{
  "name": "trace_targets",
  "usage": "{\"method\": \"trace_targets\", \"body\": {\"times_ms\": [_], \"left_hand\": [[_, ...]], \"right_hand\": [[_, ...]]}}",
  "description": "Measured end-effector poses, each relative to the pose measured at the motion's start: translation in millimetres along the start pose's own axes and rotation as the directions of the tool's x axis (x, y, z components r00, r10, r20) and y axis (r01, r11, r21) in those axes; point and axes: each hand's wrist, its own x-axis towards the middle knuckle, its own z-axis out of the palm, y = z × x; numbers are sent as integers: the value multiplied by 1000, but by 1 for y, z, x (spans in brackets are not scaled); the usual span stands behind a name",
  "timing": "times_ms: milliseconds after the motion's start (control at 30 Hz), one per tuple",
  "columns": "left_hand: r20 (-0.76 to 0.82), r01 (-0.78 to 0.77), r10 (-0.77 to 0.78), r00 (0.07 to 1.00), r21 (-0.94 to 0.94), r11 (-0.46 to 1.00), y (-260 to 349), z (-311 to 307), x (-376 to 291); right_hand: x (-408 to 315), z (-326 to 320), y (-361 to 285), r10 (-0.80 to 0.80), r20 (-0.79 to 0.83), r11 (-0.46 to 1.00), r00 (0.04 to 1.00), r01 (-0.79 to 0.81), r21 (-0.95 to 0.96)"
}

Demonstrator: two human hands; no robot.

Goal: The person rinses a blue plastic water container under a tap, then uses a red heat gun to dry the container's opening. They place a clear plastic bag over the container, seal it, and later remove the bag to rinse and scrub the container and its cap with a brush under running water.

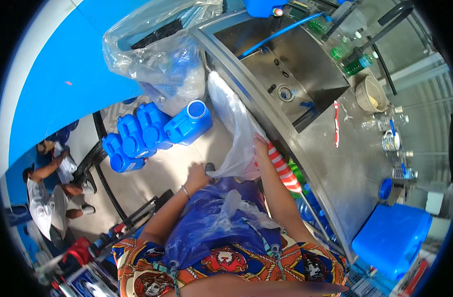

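Note:
A translucent plastic bag (232, 118) hangs in front of me, along the front side of the steel sink counter. My right hand (261, 146) grips its right edge, close to a red-and-white striped cloth (284, 167) that hangs below the counter rim. At the bag's lower left corner, my left hand (197, 176) is closed with the plastic pinched at its fingers. I wear a blue plastic apron (219, 222) over patterned clothes. Several blue plastic water jugs (189, 124) stand in a row on the tiled floor, beyond my left hand.
A large clear plastic sack (167, 63) stands by the blue wall. The sink basin (304, 55) has a blue hose (282, 35) across it. A red-handled brush (336, 124), a tub (370, 94) and bottles lie on the counter (323, 174). Two people (50, 196) sit at left.

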Motion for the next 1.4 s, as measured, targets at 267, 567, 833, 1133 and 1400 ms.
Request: {"method": "trace_targets", "body": {"times_ms": [267, 567, 833, 1133, 1400], "left_hand": [[365, 569, 659, 658, -814, -118, 40, -65, 114], [290, 538, 803, 520, -842, -44, 148, -43, 75], [366, 646, 929, 62, -724, 242, 199, -89, 108], [444, -733, 839, -314, -675, 83, 327, -145, -65], [275, -896, 952, -137, -444, -1, 309, -152, -49]], "right_hand": [[-166, 43, -12, 162, 671, 796, 724, 306, -522], [-165, -98, -23, -772, -147, 452, 619, 370, -812], [-332, -301, 81, 31, -580, 626, 814, -468, -624], [-336, -171, -72, -839, -92, 266, 537, 256, -929], [-351, -163, -106, -862, 184, -15, 472, 338, -941]]}}
